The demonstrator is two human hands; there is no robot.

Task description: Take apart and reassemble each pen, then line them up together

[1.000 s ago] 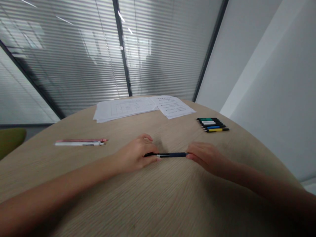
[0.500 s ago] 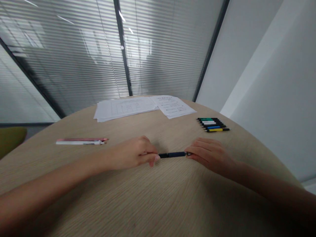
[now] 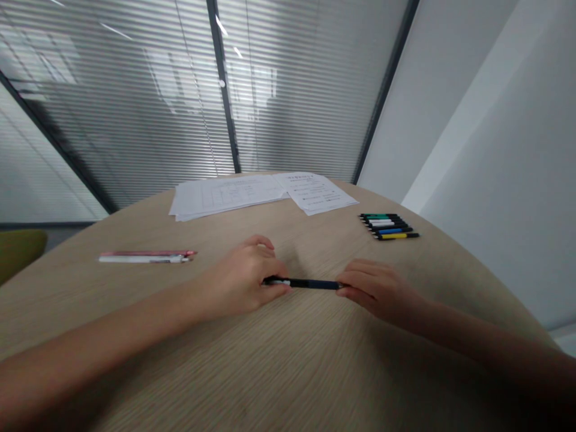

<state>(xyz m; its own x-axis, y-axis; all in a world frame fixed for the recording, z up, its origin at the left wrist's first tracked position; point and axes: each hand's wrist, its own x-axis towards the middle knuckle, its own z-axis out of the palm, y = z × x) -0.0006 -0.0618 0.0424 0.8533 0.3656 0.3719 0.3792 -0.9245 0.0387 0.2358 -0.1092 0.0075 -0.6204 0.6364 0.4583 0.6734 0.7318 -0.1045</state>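
Note:
A dark pen with a navy grip stretches sideways between my two hands, just over the table. My left hand is closed on its left end, the thumb below and the fingers above, and a short pale stretch of the barrel shows between them. At the pen's right end, my right hand pinches the tip with thumb and fingertips, hiding the very point. To the left of my left hand lie a white pencil-like stick and a pinkish pencil, side by side.
Several pens with green, white, blue and yellow barrels lie in a row at the right. Printed papers overlap near the far edge of the round wooden table. Behind are window blinds; a green chair stands at left.
The fingers of my left hand have lifted and shifted along the pen, so more of its left end shows. My right hand keeps its pinch, slightly lower.

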